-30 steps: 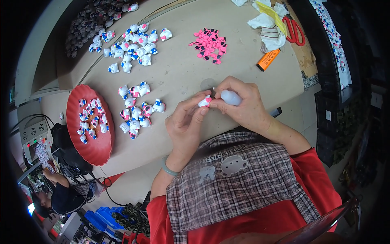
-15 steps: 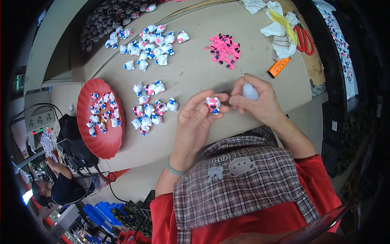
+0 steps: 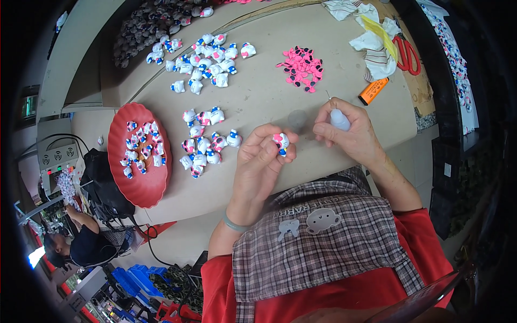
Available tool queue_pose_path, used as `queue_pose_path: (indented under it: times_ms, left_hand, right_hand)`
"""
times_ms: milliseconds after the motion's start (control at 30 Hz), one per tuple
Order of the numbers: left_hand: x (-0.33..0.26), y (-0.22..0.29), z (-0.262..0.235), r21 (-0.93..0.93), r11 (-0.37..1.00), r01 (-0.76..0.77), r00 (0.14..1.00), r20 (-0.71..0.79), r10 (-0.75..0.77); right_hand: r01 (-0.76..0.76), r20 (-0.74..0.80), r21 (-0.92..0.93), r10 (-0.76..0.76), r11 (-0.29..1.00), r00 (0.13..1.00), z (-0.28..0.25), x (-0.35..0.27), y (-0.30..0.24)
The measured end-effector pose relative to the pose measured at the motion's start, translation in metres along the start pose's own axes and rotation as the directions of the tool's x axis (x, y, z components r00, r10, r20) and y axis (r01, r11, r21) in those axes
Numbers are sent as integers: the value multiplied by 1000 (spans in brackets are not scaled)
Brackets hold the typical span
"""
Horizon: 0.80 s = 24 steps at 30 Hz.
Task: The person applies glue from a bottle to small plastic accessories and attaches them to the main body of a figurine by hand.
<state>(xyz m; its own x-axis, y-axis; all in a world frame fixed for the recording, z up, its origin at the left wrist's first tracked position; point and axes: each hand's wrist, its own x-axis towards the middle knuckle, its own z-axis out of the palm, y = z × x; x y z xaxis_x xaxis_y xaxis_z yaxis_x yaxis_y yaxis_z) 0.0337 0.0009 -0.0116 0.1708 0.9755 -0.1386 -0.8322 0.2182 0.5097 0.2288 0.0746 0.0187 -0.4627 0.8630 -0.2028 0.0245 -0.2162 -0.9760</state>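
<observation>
Between the thumb and fingers of my left hand (image 3: 256,161) is a small white figurine (image 3: 280,141) with pink and blue parts, tilted, its lower part partly covered by a fingertip. My right hand (image 3: 360,139) is closed around a small translucent squeeze bottle (image 3: 340,120). A thin needle-like tip sticks up beside its fingers. The two hands are apart, just above the near table edge. Beyond them lies a heap of flat pink pieces with dark spots (image 3: 301,69). Several similar figurines (image 3: 203,146) lie in a cluster left of my left hand.
A red scalloped tray (image 3: 141,189) holding figurines stands at the left. More figurines (image 3: 207,60) lie farther back, near a large dark pile. At the right are an orange box (image 3: 373,91), rags (image 3: 379,63) and red-handled scissors (image 3: 407,56). Another person (image 3: 89,242) works at far left.
My right hand with the bottle has drawn back to the right, away from the figurine. The figurine has turned in my left fingers. The whole view has shifted slightly.
</observation>
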Motion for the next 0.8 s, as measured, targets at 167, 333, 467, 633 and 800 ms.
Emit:
queue_pose_path:
  times_ms: [167,333,467,633,800]
  left_hand:
    - [-10,11,9,396,911,-115,990,-31,138]
    - [-22,37,17,775,605,-183,917,-88,390]
    - [-31,73,6,980,83,-179,777,89,623]
    - [-33,96,7,922,-386,41,808,196,556]
    - [5,104,17,851,-522,-59,809,347,474]
  right_hand:
    - [-8,11,-31,9,999,1000,1,1,2]
    - [-14,29,-31,14,999,999,-2,0,-1]
    - [11,32,-53,-9,999,999,-1,0,3]
    - [6,45,-62,-3,998,999,1,1,1]
    - [11,50,-78,-7,997,999,2,2,0]
